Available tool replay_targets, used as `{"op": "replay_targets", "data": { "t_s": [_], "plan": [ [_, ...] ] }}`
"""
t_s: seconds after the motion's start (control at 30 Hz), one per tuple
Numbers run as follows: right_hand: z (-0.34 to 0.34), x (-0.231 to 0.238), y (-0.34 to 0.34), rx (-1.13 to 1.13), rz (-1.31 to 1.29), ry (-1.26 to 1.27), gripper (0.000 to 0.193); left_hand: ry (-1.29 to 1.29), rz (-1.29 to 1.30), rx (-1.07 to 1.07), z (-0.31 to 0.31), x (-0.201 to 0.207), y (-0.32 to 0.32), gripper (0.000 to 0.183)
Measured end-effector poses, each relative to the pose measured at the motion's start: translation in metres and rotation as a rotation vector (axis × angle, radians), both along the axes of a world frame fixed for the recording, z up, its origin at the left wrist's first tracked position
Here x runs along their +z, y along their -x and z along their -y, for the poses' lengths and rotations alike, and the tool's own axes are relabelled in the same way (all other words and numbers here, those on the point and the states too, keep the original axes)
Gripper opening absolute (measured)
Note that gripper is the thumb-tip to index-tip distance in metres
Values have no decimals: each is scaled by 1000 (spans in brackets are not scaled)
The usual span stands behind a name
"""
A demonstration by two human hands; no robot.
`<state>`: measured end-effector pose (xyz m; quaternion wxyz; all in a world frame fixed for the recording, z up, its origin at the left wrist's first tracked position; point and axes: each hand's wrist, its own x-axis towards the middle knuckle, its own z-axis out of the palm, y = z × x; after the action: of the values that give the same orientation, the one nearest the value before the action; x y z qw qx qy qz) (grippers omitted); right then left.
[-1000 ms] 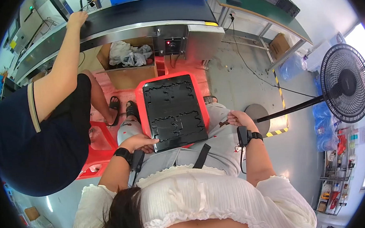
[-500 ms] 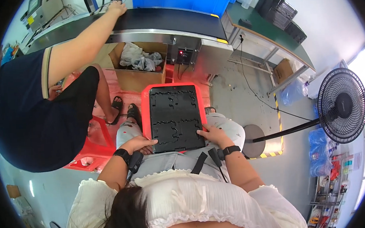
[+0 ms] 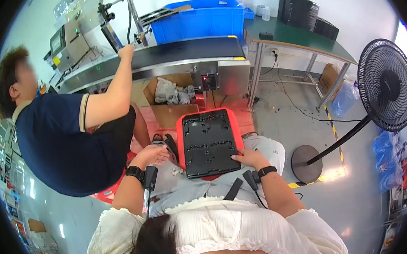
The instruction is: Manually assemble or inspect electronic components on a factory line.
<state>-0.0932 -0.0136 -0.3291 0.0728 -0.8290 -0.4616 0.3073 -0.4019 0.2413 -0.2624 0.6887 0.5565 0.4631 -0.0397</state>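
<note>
A shallow black plastic tray with wavy raised ridges lies across the red stool between my knees. At the tray's lower right edge, my right hand grips it, thumb on top and the other fingers partly hidden. My left hand is off the tray, just left of the stool. Its fingers are stretched out and nothing shows in them. Each wrist wears a black band with a small dark device and cable.
Beside me on the left, a co-worker in a dark shirt reaches to the black conveyor belt. Under it stands a cardboard box of plastic bags. A blue bin, a green table and a black fan stand around.
My left hand has let go of the tray's left edge and moved away to the left. My right hand stays on the tray. My view has tilted up, showing more of the co-worker and conveyor.
</note>
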Motion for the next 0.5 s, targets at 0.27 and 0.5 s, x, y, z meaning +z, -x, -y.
{"op": "replay_targets", "data": {
  "t_s": [0.27, 0.5],
  "plan": [
    [4, -1, 8, -3, 52, -24, 69, -310, 130, 131, -2, 2, -42, 32],
    [-1, 12, 14, -2, 74, 111, 72, -785, 138, 39, -52, -47, -28, 23]
  ]
}}
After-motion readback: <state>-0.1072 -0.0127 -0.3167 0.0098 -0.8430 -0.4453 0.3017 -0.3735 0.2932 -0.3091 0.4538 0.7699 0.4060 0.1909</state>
